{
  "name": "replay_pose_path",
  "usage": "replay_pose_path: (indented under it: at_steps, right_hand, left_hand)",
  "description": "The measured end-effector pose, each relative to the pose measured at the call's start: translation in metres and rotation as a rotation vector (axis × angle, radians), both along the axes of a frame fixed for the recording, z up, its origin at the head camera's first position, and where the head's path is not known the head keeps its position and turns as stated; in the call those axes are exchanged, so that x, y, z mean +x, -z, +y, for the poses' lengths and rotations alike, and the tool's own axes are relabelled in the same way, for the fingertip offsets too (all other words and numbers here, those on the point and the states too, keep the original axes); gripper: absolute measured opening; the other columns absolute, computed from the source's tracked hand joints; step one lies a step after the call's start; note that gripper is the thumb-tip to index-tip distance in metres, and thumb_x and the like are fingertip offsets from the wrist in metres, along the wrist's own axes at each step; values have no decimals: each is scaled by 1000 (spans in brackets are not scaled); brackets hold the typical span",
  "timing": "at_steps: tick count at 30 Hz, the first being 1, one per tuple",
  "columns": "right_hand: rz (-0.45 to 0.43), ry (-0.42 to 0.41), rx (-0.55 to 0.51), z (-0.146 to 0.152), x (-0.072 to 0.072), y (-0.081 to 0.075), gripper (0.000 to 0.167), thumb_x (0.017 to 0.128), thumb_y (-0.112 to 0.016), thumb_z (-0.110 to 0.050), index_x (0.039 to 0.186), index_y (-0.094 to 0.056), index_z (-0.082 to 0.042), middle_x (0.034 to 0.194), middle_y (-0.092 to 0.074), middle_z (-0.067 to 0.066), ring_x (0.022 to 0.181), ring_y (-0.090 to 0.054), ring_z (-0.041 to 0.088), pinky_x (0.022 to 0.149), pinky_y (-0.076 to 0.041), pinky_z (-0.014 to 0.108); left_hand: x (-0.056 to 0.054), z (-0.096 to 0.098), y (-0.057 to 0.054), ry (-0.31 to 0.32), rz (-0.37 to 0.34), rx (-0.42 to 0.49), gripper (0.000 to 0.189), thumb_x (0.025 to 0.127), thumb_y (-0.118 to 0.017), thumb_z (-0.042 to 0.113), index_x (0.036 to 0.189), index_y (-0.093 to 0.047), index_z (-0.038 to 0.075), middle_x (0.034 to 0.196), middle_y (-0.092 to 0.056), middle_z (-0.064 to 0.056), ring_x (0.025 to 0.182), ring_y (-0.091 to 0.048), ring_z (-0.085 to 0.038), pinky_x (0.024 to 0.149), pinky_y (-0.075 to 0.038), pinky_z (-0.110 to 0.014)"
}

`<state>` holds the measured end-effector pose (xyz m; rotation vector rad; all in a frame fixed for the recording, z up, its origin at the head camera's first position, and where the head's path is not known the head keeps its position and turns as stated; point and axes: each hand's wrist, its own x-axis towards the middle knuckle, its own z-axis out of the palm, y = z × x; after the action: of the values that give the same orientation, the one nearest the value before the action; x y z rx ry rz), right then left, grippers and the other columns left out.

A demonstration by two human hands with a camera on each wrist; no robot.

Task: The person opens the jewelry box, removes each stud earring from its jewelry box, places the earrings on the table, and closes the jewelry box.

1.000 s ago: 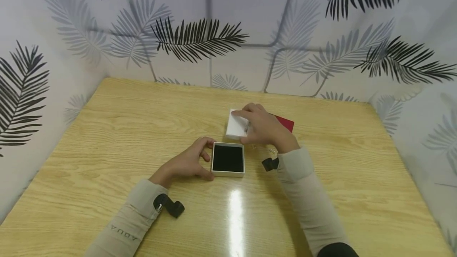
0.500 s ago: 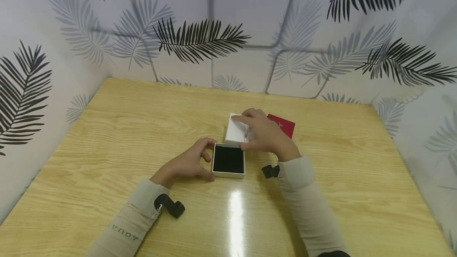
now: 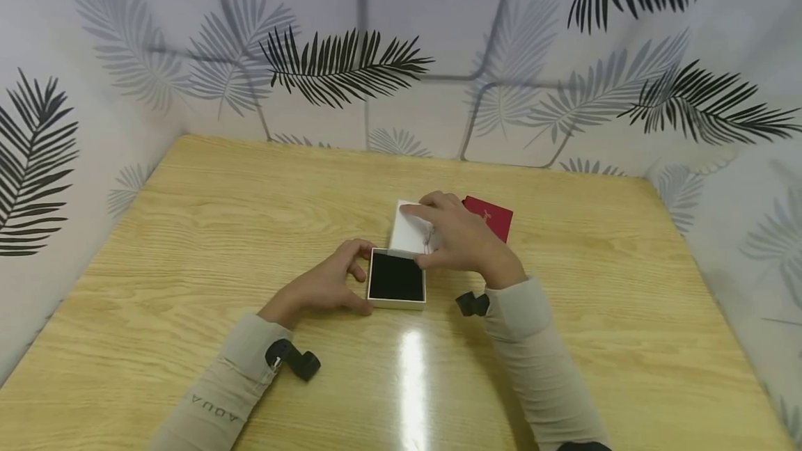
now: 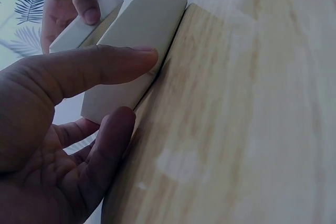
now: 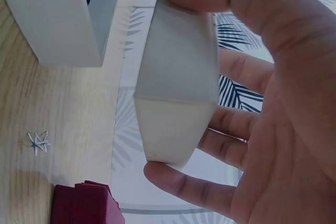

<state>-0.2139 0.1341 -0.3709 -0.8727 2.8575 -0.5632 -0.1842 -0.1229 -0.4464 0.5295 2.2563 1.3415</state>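
My left hand [image 3: 328, 284] grips the left side of a small square white box [image 3: 397, 304]; the thumb is at its front corner and the fingers at the back corner. A black lining fills the box, which sits on the table. Just behind it, my right hand [image 3: 460, 235] holds a white box lid [image 3: 406, 230] between thumb and fingers. The lid is tilted, its lower edge close to the box's back rim; I cannot tell whether they touch. In the right wrist view, the lid [image 5: 178, 56] is raised off the table with fingers round its edges.
A red box [image 3: 495, 216] with a small light mark lies behind the right hand. In the right wrist view, a tiny silvery star-shaped piece [image 5: 38, 143] rests on the wooden table [image 3: 219, 214]. A leaf-patterned backdrop [image 3: 407, 110] borders the table's far edge.
My right hand has brought the lid slightly toward me, closer to the box's back rim. More of the red box shows behind it. The left hand keeps its grip on the box.
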Motion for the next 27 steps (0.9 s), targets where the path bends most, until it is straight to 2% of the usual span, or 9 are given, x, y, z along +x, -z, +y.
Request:
replay_pose_path:
  at_steps: [10, 27]
  right_hand:
    - [25, -38, 19, -10, 5, 0, 73, 76, -76, -32, 145, -52, -26, 138, -52, 6, 120, -47, 24, 79, -54, 39]
    - [4, -58, 66, -20, 16, -4, 75, 76, -82, -38, 144, -53, -26, 135, -55, 5, 117, -50, 22, 78, -55, 37]
  left_hand:
    - [0, -1, 1, -10, 12, 14, 91, 68, -90, 10, 142, -37, 12, 140, -41, -9, 110, -50, -25, 88, -45, -33]
    - [-1, -1, -2, 9, 6, 3, 93, 69, -91, 13, 144, -36, 10, 145, -41, -10, 110, -49, -26, 89, -45, -34]
